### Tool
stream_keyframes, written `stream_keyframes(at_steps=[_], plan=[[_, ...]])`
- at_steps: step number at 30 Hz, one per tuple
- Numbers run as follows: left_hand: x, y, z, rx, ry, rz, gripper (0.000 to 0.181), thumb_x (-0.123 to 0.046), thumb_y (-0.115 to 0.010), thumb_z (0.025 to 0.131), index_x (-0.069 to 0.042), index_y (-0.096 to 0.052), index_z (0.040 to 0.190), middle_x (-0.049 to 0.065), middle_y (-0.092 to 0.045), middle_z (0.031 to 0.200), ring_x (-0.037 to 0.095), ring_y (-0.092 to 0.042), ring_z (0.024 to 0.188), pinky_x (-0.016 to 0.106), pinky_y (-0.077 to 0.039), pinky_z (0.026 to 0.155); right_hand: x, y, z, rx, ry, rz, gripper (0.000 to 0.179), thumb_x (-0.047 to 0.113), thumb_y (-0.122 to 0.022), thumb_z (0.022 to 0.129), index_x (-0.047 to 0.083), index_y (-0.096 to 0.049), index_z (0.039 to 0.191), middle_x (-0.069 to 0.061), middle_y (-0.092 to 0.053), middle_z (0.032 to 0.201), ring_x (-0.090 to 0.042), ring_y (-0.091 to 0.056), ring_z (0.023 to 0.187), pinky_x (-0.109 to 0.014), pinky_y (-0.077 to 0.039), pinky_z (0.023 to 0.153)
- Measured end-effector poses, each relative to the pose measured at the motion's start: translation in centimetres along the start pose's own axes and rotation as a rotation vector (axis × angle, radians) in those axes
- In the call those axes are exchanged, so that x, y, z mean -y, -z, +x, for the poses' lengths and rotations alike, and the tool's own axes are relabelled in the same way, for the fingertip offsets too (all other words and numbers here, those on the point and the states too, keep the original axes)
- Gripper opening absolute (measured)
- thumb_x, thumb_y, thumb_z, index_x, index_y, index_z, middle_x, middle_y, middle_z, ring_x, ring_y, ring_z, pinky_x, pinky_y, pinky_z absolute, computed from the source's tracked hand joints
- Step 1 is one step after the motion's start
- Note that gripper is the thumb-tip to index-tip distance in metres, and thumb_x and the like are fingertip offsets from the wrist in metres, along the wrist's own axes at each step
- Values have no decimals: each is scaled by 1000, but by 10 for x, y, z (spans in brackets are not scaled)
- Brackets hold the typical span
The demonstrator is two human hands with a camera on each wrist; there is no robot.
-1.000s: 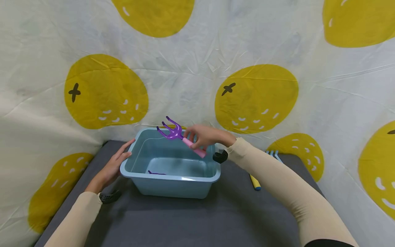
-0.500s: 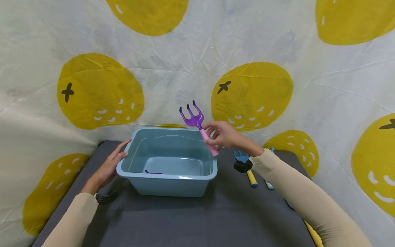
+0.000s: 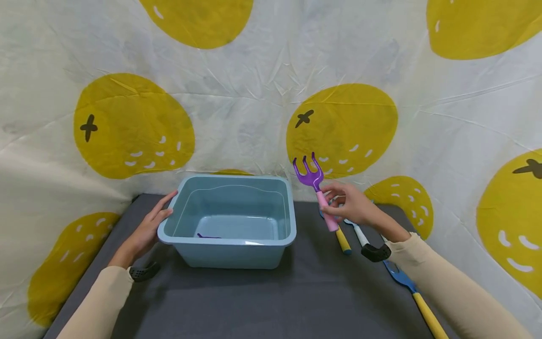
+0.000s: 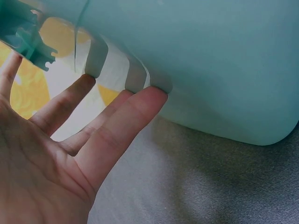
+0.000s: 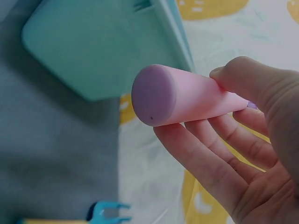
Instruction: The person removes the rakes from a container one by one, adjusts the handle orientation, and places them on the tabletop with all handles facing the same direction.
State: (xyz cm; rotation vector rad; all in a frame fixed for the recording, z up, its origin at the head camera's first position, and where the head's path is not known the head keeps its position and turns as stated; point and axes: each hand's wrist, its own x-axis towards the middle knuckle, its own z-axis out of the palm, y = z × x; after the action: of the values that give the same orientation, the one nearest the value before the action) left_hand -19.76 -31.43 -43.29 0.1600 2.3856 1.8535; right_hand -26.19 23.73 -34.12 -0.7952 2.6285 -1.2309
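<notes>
My right hand (image 3: 351,205) pinches the pink handle of a small purple three-tined hand rake (image 3: 311,180) between thumb and fingers. It is held up right of the light blue plastic tub (image 3: 228,255), tines upward. In the right wrist view the handle's round purple end (image 5: 153,95) faces the camera, with the fingertips along its underside. My left hand (image 3: 146,230) rests against the tub's left side. In the left wrist view its straight fingers (image 4: 124,123) touch the tub wall (image 4: 224,70). A thin purple piece (image 3: 208,236) shows inside the tub, mostly hidden by the front wall.
On the dark grey cloth (image 3: 237,301) right of the tub lie a yellow-handled tool (image 3: 343,241), a white-handled tool (image 3: 359,233) and a blue fork-like tool with a yellow handle (image 3: 427,313). The right arm partly covers them. A curtain (image 3: 245,132) with yellow fruit shapes hangs close behind.
My right hand has carried the hand rake from over the tub to its right side, above the tools there, and the tines have turned upward. My left hand stays at the tub.
</notes>
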Motion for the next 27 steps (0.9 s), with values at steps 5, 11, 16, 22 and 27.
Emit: stream_keyframes(at_steps=[5, 11, 16, 22, 27], plan=[[0, -1, 1, 7, -7, 3, 61, -44, -40, 111, -40, -13, 165, 16, -5, 170, 47, -34, 134, 48, -52, 90, -25, 5, -39, -6, -61, 37, 51, 13, -78, 92, -4, -57, 136, -20, -67, 110, -29, -70, 88, -39, -61, 59], [-1, 1, 0, 13, -9, 0, 61, -44, -40, 111, -40, -13, 165, 16, -4, 170, 47, -33, 135, 46, -52, 91, -51, 5, -81, -44, -133, 40, 50, 14, -78, 93, -5, -58, 135, -20, -68, 109, -26, -71, 86, -37, -60, 58], [-1, 1, 0, 22, -4, -14, 61, -43, -40, 111, -40, -12, 165, 17, -4, 169, 46, -35, 133, 43, -53, 88, -74, 1, -112, -78, -205, 57, 53, 16, -79, 91, -4, -58, 135, -17, -70, 108, -25, -70, 85, -37, -60, 60], [-1, 1, 0, 25, -8, -21, 60, -43, -38, 112, -41, -12, 165, 17, -5, 169, 45, -36, 131, 40, -54, 87, -94, -8, -144, -72, -305, 147, 55, 16, -79, 91, -6, -56, 136, -19, -68, 106, -23, -70, 79, -42, -60, 58], [-2, 3, -2, 33, -11, -16, 60, -43, -38, 111, -41, -11, 165, 17, -4, 169, 43, -37, 131, 40, -54, 86, -107, -16, -170, -74, -347, 130, 54, 17, -79, 92, -7, -57, 134, -19, -68, 105, -21, -70, 79, -39, -60, 59]])
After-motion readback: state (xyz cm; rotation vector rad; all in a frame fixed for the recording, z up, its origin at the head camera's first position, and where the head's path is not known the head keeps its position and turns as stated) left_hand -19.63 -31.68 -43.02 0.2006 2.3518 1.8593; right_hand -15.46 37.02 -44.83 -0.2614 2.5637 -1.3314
